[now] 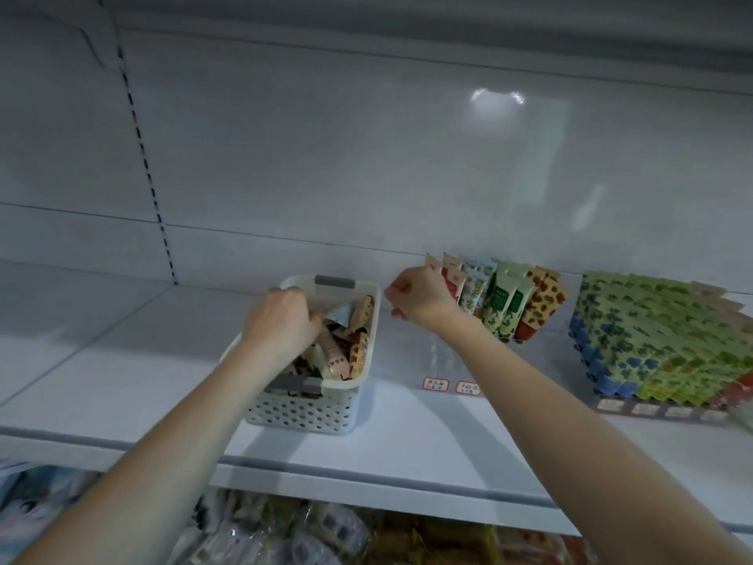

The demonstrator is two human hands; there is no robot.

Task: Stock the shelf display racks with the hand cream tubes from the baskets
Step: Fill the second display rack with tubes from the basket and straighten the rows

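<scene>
White shelf point(122, 381) — left hand point(281, 320) in basket point(309, 413)

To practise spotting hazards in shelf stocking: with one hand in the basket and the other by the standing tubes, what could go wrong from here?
1. The basket stands near the front edge of the shelf; the left hand digging in it might nudge it off.
2. The right hand is beside the leaning row of tubes; a bump could tip them.
3. The left hand's grip is hidden among the loose tubes, so one may slip when lifted.
</scene>
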